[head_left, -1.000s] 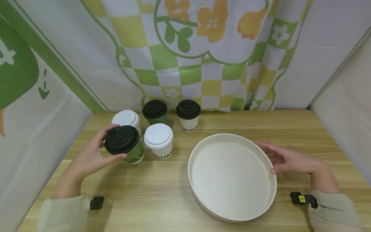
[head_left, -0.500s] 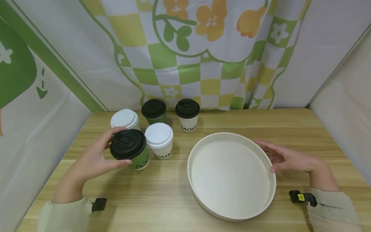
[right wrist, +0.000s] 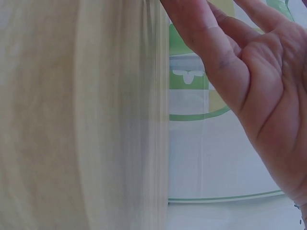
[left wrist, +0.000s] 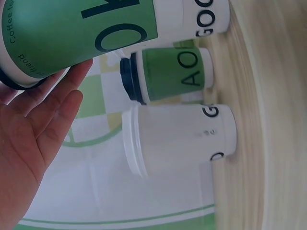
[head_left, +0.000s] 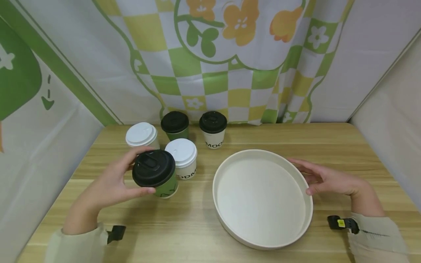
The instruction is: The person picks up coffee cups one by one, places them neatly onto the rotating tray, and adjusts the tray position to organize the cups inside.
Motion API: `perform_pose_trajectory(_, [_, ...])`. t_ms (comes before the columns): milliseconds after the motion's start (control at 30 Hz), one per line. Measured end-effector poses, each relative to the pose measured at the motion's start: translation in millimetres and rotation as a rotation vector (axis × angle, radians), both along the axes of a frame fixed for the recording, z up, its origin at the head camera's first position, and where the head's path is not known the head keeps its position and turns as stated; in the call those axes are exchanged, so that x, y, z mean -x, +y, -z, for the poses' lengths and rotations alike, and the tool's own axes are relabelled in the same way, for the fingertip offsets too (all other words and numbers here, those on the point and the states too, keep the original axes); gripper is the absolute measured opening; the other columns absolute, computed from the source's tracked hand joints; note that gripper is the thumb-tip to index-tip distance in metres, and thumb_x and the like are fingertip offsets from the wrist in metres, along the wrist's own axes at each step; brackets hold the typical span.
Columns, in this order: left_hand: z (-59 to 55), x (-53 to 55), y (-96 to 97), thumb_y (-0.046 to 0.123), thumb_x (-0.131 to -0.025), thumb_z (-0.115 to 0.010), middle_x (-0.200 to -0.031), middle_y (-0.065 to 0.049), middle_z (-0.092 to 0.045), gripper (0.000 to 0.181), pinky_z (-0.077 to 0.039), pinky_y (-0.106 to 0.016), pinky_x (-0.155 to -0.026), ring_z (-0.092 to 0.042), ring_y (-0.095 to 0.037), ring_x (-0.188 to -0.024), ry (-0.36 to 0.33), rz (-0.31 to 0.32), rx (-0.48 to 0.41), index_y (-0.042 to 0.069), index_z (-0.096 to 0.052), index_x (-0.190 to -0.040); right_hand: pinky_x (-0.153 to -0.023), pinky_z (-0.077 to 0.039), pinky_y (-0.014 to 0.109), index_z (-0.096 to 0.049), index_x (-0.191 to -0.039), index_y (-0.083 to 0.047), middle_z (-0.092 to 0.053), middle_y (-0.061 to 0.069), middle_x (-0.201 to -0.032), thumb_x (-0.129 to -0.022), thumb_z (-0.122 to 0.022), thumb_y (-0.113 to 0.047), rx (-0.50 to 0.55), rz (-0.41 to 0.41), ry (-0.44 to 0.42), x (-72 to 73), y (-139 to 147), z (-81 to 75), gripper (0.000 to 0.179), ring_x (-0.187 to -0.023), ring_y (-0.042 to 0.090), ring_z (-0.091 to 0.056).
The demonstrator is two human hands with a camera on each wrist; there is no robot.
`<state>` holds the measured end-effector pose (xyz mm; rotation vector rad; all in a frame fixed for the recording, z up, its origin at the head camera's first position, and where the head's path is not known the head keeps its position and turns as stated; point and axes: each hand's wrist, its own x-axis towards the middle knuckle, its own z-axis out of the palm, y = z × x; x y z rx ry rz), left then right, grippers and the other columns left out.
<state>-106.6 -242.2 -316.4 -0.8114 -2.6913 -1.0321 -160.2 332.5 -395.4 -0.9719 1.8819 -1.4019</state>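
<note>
My left hand grips a green paper coffee cup with a black lid, thumb on the near side and fingers round the far side. The cup is raised over the table, tilted slightly, and overlaps a white-lidded cup in the head view. In the left wrist view, the green cup's printed side fills the top left. My right hand rests at the right side of a round cream tray, thumb tip at its rim and fingers along the outer wall. The right wrist view leaves the tray out.
Behind stand another white-lidded cup, a green cup with a black lid and a white cup with a black lid. All are on the wooden table. A patterned curtain hangs along the back edge.
My left hand has carried the green cup to the right and nearer to me, from beside the rear white-lidded cup to before the front one. The right hand and tray stay put.
</note>
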Motion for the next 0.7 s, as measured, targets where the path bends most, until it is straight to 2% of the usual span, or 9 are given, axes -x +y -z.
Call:
perform_pose_trajectory(200, [-5.2,-0.6,9.9,0.022,-0.062,-0.095,-0.138,0.003,-0.057,0.097,-0.047,-0.014,-0.097,-0.052,0.003,-0.121,0.009,0.036,0.021,0.018,-0.045,-0.145,-0.1,-0.052,0.029,-0.006,-0.158,0.0,-0.035,0.011,-0.158,-0.092,-0.057,0.012,-0.018,0.011,0.003,0.1,1,2.1,0.085,-0.135,0.009,-0.05])
perform_pose_trajectory(433, [-9.4,-0.1,24.9,0.026,-0.061,-0.096,-0.139,0.004,-0.056,0.099,-0.053,-0.027,-0.095,-0.053,-0.003,-0.122,0.004,0.091,0.029,0.02,-0.044,-0.145,-0.099,-0.052,0.029,-0.004,-0.158,0.001,-0.037,0.003,-0.158,-0.092,-0.055,0.013,0.012,-0.01,-0.003,-0.4,1,1.7,0.084,-0.136,0.01,-0.05])
perform_pose_trajectory(700, [-13.6,2.8,40.6,0.023,-0.061,-0.096,-0.14,0.003,-0.054,0.1,-0.049,-0.019,-0.099,-0.054,-0.005,-0.123,0.01,0.173,-0.033,0.019,-0.042,-0.146,-0.099,-0.053,0.03,-0.003,-0.157,0.002,-0.037,0.003,-0.158,-0.092,-0.054,0.015,0.032,-0.021,-0.02,-0.3,0,1.0,0.083,-0.136,0.011,-0.049])
